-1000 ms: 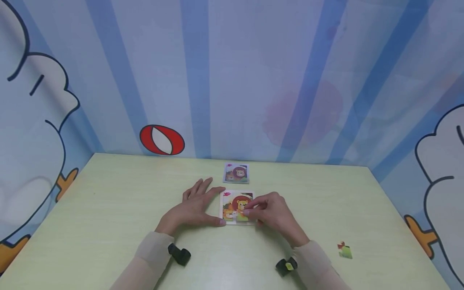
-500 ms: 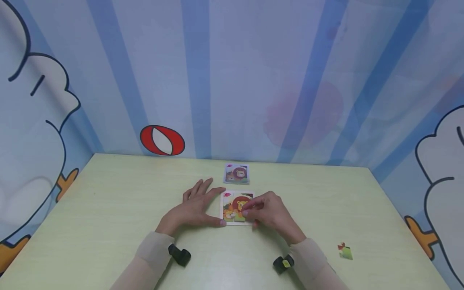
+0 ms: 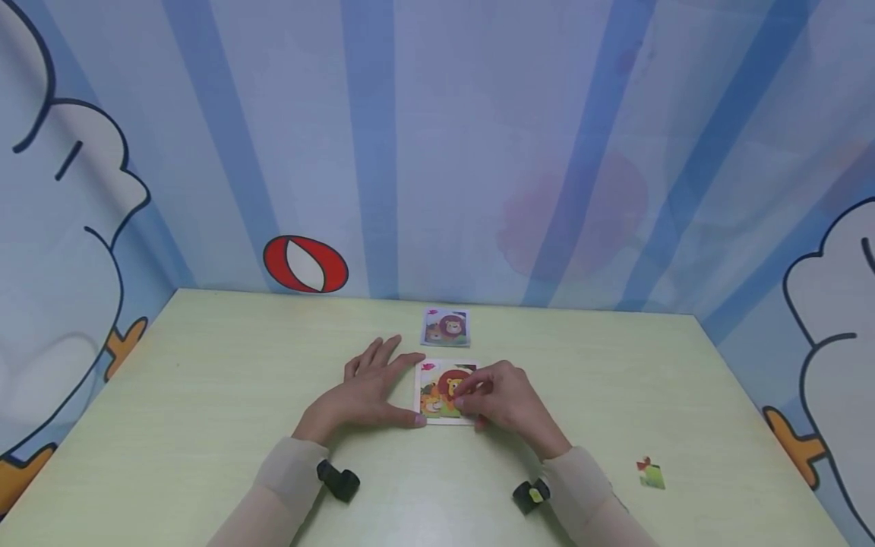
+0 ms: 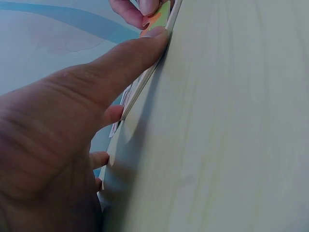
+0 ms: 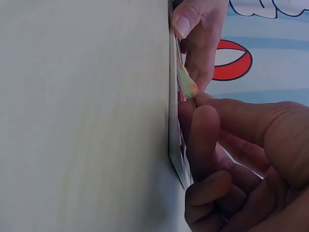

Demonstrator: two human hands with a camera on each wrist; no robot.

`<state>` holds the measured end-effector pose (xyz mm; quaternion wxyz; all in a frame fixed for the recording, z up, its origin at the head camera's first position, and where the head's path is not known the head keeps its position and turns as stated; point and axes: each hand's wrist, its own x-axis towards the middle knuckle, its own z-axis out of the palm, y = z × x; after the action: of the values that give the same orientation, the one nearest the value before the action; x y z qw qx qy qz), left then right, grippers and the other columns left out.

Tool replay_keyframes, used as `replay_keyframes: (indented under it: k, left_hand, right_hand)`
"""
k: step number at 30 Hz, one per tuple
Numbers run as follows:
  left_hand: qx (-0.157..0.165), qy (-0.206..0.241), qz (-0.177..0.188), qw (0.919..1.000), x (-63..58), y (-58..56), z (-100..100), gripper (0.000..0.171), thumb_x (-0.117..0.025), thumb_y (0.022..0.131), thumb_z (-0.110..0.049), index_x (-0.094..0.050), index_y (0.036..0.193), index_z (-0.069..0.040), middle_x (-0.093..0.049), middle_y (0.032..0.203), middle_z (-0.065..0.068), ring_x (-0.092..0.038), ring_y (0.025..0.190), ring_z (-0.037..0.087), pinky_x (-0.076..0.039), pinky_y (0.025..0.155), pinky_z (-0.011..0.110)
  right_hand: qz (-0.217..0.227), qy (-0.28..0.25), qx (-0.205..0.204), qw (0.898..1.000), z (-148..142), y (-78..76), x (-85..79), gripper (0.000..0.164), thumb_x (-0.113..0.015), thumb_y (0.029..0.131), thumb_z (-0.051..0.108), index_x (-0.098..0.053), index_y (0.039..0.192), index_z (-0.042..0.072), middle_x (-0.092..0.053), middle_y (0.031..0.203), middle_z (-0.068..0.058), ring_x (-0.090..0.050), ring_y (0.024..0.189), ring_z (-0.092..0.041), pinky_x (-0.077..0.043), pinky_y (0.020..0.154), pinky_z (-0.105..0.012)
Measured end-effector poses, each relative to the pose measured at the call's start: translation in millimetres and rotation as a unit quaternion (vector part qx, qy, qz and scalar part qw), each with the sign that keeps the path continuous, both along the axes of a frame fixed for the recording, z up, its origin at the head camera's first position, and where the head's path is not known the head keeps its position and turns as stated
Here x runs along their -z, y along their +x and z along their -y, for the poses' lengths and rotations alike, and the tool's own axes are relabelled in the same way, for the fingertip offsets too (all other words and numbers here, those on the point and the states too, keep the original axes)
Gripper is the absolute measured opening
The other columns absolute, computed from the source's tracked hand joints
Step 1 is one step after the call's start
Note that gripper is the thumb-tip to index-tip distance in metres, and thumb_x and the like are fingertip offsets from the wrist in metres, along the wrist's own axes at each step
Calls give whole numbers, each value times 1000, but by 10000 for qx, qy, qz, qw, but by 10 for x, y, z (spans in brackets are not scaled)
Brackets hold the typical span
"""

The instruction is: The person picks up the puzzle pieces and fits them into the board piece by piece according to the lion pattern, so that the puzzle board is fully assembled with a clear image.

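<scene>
A small square jigsaw puzzle (image 3: 432, 389) with a lion picture lies in its white-edged tray (image 3: 437, 422) on the table. My left hand (image 3: 365, 391) has its thumb and index finger spread along the tray's left side, the thumb at the near corner, the index at the far one. With thumb and fingertips, my right hand (image 3: 506, 395) pinches a green and orange puzzle piece (image 5: 187, 83) over the lower middle of the picture. In the right wrist view the piece stands tilted up from the tray. The picture's lower right part is hidden behind the right hand.
Behind the tray lies a matching lion picture card (image 3: 446, 328). A loose green and red puzzle piece (image 3: 651, 472) lies on the pale table (image 3: 225, 395) at the right. A printed backdrop (image 3: 444, 152) rises at the table's back edge.
The pinched piece has shifted slightly and sits lower against the picture, with the right hand moving a little to the left. My left hand has stayed put.
</scene>
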<state>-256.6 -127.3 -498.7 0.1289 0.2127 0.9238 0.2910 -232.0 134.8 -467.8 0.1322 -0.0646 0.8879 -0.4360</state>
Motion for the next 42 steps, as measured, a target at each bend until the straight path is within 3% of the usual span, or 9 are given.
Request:
replay_keyframes:
  k: [7, 13, 22, 30, 35, 42]
  left_hand:
    - [-25, 85, -65, 9999, 73, -29, 9, 104, -85, 76, -72, -42, 164, -35, -12, 182, 14, -3, 167, 49, -8, 126, 80]
    - [-9, 80, -15, 10000, 51, -16, 13, 104, -85, 77, -72, -40, 164, -36, -10, 183, 12, 0, 168, 47, -6, 128, 78]
    - [-28, 59, -20, 10000, 40, -5, 9, 104, -86, 78, -69, -40, 165, -35, -10, 183, 12, 0, 169, 46, -6, 129, 77]
    - [4, 31, 5, 10000, -18, 1, -3, 103, -86, 79, -65, -40, 165, -34, -10, 183, 13, 0, 169, 46, -7, 129, 77]
    - [24, 112, -49, 9999, 22, -15, 6, 103, -85, 78, -70, -41, 164, -35, -11, 182, 12, -1, 168, 47, -7, 128, 79]
    - [30, 84, -75, 9999, 77, -40, 10, 103, -84, 77, -72, -41, 164, -37, -10, 183, 11, 0, 168, 47, -6, 127, 79]
  right_hand:
    - [-374, 286, -112, 9988, 13, 7, 32, 5, -87, 90, 18, -84, 91, 15, -72, 69, 0, -58, 57, -12, -47, 57, -27]
    - [-642, 594, -47, 9962, 39, 21, 22, 4, -87, 87, 15, -84, 85, 17, -72, 74, 5, -57, 67, -13, -44, 60, -27]
    - [-640, 643, -156, 9958, 52, -5, 37, 8, -89, 87, 14, -83, 81, 15, -73, 79, 3, -58, 74, -13, -45, 63, -26]
    - [-814, 760, -732, 9911, 27, -92, 41, 7, -86, 90, 10, -85, 94, 16, -77, 91, -1, -58, 77, -13, -46, 65, -24]
    - [-721, 795, -1183, 9872, 10, -126, 4, 19, -81, 93, 5, -87, 105, 18, -80, 107, -5, -59, 81, -14, -45, 66, -23]
    - [-658, 892, -1514, 9822, 21, -173, -8, 22, -79, 95, 3, -88, 105, 20, -82, 118, -6, -62, 94, -15, -50, 74, -25]
